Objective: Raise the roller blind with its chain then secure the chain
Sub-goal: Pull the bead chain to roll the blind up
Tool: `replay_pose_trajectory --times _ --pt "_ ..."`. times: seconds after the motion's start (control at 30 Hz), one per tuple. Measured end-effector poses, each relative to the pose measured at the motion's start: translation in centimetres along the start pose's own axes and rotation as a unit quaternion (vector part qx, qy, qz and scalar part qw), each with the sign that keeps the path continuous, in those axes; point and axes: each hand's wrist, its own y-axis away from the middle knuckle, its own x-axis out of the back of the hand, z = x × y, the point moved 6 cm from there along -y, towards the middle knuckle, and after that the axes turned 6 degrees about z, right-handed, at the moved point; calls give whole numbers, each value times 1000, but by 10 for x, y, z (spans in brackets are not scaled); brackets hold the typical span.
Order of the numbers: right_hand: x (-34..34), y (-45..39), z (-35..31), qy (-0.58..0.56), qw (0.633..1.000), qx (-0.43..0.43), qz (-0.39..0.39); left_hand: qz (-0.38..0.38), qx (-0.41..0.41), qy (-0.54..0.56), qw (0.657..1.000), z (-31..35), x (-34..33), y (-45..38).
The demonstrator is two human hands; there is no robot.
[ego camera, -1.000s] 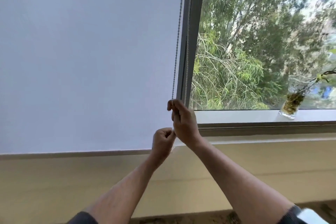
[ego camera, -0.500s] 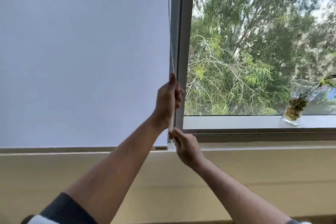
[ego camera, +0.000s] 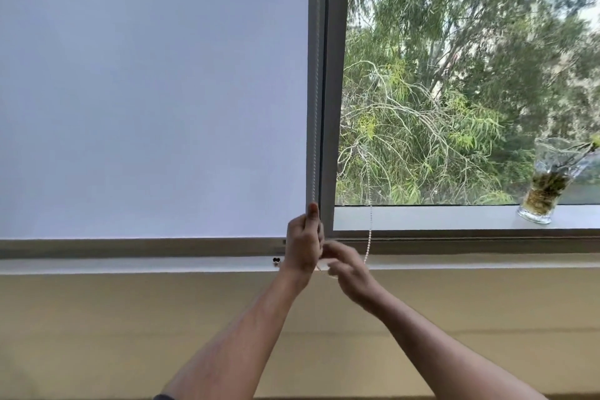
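The pale roller blind [ego camera: 152,91] covers the left window pane; its bottom edge hangs just above the grey sill frame. The white bead chain [ego camera: 312,107] runs down the blind's right edge beside the window post. My left hand [ego camera: 303,245] is closed around the chain at its lower end, thumb up. My right hand [ego camera: 345,269], blurred, sits just below and right of it, fingers curled at the chain's loose part. A second strand of chain [ego camera: 369,237] hangs to the right, in front of the sill.
A small black chain hook [ego camera: 276,260] sits on the white ledge left of my hands. A glass vase with plant cuttings [ego camera: 545,187] stands on the right sill. The right pane shows trees outside. A beige wall [ego camera: 130,328] lies below the ledge.
My left hand has come down the chain from higher on the post. The blind's bottom edge has risen a little, baring the grey frame. My right hand shifted slightly right.
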Motion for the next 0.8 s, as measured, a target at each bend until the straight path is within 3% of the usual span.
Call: replay_pose_trajectory --times 0.13,0.3,0.5,0.63,0.8 --pt "17 -31 -37 -189 976 -45 97 3 8 -28 1000 -16 9 3" --pt "7 -66 -105 -230 970 44 61 -2 53 -23 998 -31 12 5" --pt "-11 -68 -121 25 964 182 189 -13 -2 -109 994 -37 14 -11" --pt "-18 -61 -110 167 945 223 174 -53 -20 -160 985 -41 29 -22" --pt "-14 -48 -93 242 923 244 172 -31 -20 -86 996 1 40 -41"
